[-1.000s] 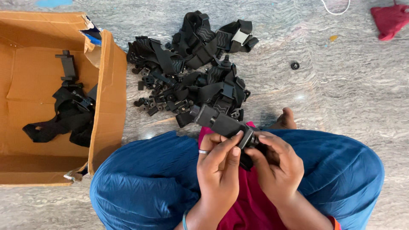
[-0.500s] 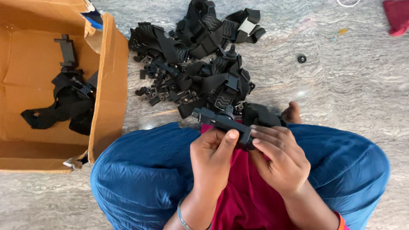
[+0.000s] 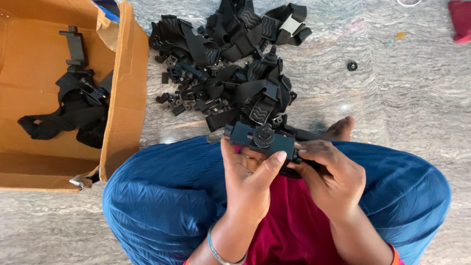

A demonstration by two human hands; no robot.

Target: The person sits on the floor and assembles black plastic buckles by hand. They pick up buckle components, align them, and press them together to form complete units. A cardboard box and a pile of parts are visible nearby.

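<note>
I sit cross-legged on the floor in blue trousers and a red top. Both hands hold one black plastic clamp mount (image 3: 260,138) with a round knob on top, just above my lap. My left hand (image 3: 248,179) cups it from below, thumb pressed on its near edge. My right hand (image 3: 331,174) grips its right end, where a black strap hangs under the fingers. In front of my knees lies a pile of black straps and mounts (image 3: 230,68).
An open cardboard box (image 3: 125,93) lies on its side at the left, with a few black strap mounts (image 3: 73,105) inside. A small black knob (image 3: 352,66) lies alone on the marble floor. A red cloth (image 3: 461,19) shows at the top right corner.
The clamp mount has been turned in my hands so its knob now faces up, and my left thumb has moved onto its near edge. The view has shifted slightly.
</note>
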